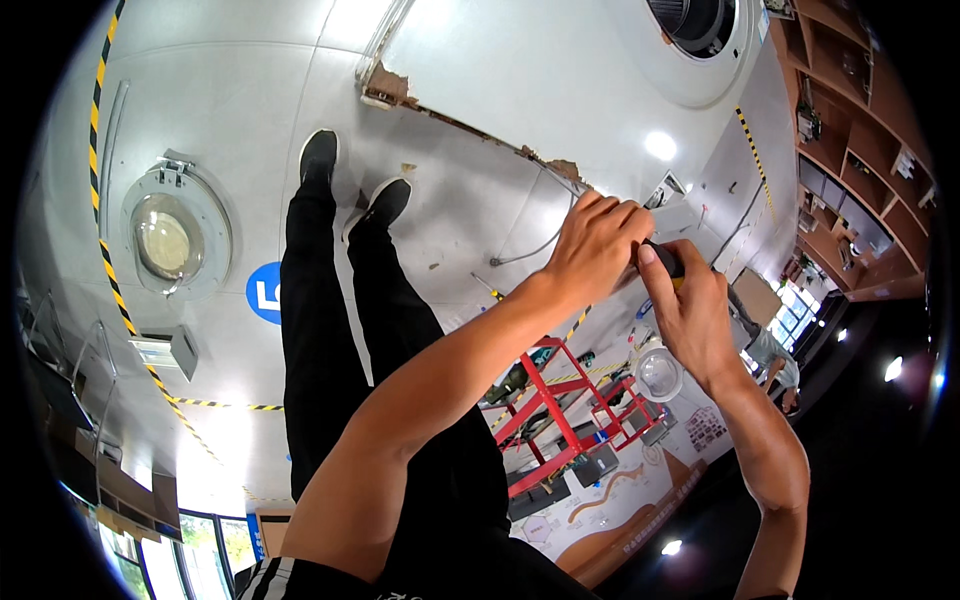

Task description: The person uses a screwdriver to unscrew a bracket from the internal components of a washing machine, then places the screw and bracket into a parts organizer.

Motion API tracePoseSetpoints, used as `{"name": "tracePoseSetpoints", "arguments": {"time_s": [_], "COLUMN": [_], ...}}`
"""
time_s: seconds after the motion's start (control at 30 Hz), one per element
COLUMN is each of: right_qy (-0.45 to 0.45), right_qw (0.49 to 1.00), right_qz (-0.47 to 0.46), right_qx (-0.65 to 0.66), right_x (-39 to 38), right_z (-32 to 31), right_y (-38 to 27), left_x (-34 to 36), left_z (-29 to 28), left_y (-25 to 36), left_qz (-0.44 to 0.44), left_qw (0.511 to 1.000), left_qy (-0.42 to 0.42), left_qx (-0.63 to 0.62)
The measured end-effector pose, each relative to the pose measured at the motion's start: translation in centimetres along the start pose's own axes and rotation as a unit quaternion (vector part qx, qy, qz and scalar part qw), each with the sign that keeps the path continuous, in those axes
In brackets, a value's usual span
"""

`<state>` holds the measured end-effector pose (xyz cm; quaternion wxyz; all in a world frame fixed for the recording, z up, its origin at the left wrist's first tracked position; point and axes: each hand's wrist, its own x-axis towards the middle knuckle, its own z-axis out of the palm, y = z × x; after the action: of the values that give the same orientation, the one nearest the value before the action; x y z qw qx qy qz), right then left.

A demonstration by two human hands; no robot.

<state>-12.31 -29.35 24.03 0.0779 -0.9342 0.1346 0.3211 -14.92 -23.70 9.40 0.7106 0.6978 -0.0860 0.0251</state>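
Both my hands are together at the lower edge of a white washing machine (540,80), whose edge is rusted and chipped. My left hand (600,245) is closed, knuckles up, right beside that edge; whatever its fingers hold is hidden. Just to its right, my right hand (695,305) wraps around a black and yellow tool handle (668,262). The handle's far end is covered by my fingers, so the kind of tool does not show. At the upper right, the machine's round opening reveals a dark drum (695,22).
A round washing machine door (165,235) lies on the grey floor at left, near black-yellow tape (105,260). A red metal cart (560,415) holding tools stands below my hands. A yellow-handled screwdriver (490,288) lies on the floor. Another person (775,360) is beyond my right arm.
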Motion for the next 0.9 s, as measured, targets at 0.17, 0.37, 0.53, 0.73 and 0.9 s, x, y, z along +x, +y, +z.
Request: {"name": "tracePoseSetpoints", "arguments": {"time_s": [0.17,0.37,0.53,0.73,0.9], "right_qy": [-0.019,-0.042,0.068,0.050,0.035], "right_qw": [0.995,0.995,0.949,0.936,0.927], "right_qz": [0.081,0.025,-0.228,-0.241,-0.237], "right_qx": [0.049,-0.088,-0.204,-0.250,-0.289], "right_x": [0.6,1.2,0.9,0.7,-0.2], "right_z": [-0.4,-1.8,-1.6,-1.7,-1.1], "right_y": [0.2,-2.2,-1.1,-0.9,-1.0], "left_x": [2.8,6.2,7.3,0.9,-0.1], "left_z": [-0.9,-3.2,-3.9,-2.6,-1.2], "left_y": [-1.7,-1.1,-1.6,-0.5,-0.9], "left_qz": [-0.013,-0.040,-0.090,0.019,0.010], "left_qw": [0.972,0.886,0.867,0.999,0.998], "left_qy": [-0.230,-0.462,-0.488,-0.026,-0.055], "left_qx": [-0.053,0.026,-0.039,-0.036,-0.032]}}
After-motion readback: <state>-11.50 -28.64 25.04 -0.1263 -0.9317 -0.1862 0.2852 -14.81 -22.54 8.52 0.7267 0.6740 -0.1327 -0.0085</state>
